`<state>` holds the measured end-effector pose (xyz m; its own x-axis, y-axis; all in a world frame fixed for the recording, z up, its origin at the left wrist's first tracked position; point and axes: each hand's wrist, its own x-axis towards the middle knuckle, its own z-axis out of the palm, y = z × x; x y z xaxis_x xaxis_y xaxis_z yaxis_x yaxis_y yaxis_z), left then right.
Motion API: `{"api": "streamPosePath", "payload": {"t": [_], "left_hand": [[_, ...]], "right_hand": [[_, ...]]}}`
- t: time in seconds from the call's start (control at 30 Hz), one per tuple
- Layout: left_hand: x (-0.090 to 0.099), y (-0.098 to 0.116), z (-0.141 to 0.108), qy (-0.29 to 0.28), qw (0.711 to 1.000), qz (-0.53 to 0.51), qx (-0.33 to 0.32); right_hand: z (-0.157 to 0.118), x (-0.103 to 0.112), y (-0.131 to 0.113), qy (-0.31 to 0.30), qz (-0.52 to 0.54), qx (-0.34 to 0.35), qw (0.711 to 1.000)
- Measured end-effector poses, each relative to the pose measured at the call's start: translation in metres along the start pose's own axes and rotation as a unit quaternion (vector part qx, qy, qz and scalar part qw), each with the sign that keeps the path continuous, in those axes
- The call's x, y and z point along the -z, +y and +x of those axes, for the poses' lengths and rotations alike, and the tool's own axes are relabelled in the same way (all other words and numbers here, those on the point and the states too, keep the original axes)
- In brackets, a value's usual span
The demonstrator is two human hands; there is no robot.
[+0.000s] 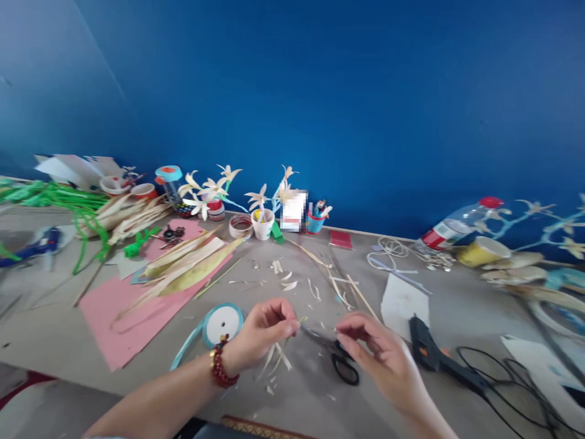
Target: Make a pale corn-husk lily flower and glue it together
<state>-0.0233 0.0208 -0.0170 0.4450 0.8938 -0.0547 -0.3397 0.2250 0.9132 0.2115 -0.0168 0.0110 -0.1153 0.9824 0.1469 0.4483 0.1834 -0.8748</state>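
My left hand point(272, 326) is closed in a pinch over the grey table. Between its thumb and forefinger is a small thin greenish strip point(303, 319); its exact kind is too small to make out. My right hand point(379, 350) is to the right, its fingertips drawn together; anything between them is too small to see. Black-handled scissors point(345, 369) lie on the table between the hands, blades toward the left. Pale cut strips point(278, 358) lie below my left hand. A roll of light blue ribbon point(223, 324) is just behind my left wrist.
Dried corn husks point(196, 268) lie on pink paper point(114, 311) at left. Husk flowers point(214, 186) stand in pots along the blue wall. A black glue gun point(434, 353) with a looping cord lies at right, near white paper point(404, 305) and a tilted plastic bottle point(452, 225).
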Motion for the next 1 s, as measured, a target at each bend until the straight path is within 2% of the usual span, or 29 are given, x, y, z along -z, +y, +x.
{"api": "streamPosePath", "payload": {"t": [0.1,0.23,0.37,0.63,1.0], "left_hand": [[-0.002,0.004,0.000,0.014,1.000,0.014,-0.019],[-0.002,0.004,-0.001,0.029,0.999,0.024,-0.038],[-0.001,0.000,-0.001,0.020,0.999,0.002,-0.033],[-0.007,-0.001,-0.002,-0.002,0.997,-0.079,0.000],[-0.006,-0.004,-0.004,-0.028,0.994,-0.106,0.022]], "right_hand": [[0.012,-0.039,-0.009,-0.030,0.149,-0.048,0.987],[0.020,-0.063,-0.010,-0.046,0.301,-0.095,0.948],[0.018,-0.068,-0.007,-0.040,0.365,-0.108,0.924],[0.013,-0.074,0.005,-0.039,0.423,-0.079,0.902],[0.013,-0.078,0.006,-0.038,0.449,-0.086,0.889]]}}
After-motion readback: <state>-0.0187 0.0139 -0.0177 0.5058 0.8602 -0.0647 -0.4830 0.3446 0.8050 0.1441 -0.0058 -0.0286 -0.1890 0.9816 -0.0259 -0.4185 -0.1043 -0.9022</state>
